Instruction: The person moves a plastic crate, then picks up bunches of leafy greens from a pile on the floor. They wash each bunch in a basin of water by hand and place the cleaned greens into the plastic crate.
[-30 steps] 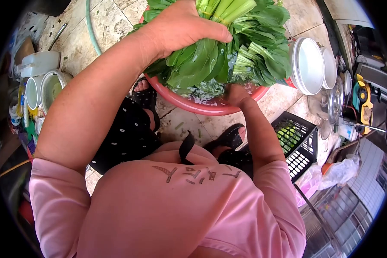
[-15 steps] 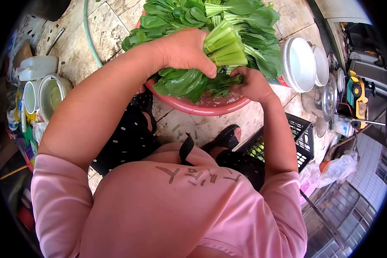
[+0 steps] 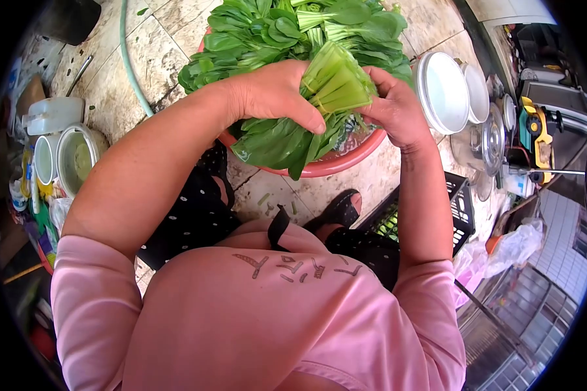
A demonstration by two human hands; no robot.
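Observation:
My left hand (image 3: 277, 91) is wrapped round a tied bunch of leafy greens (image 3: 339, 81), its cut stem ends turned up and toward the right, its leaves hanging down to the left. A band circles the stems. At the right side of the same bunch, my right hand (image 3: 398, 107) grips near the stems with bent fingers; some fingertips are hidden behind it. Below is a red basin (image 3: 326, 168) with water in it, heaped at the far side with more bunches of greens (image 3: 248, 32).
White buckets (image 3: 443, 91) and a glass jar (image 3: 492, 140) stand right of the basin. A black crate (image 3: 460, 202) is beside my foot. On the left are a green hose (image 3: 125, 58) and plastic tubs (image 3: 77, 156). Leaf scraps lie on the tiled floor (image 3: 169, 52).
My right hand has risen from low in the basin to the side of the bunch, near its stems. The bunch has moved slightly toward me, its leaves hanging lower.

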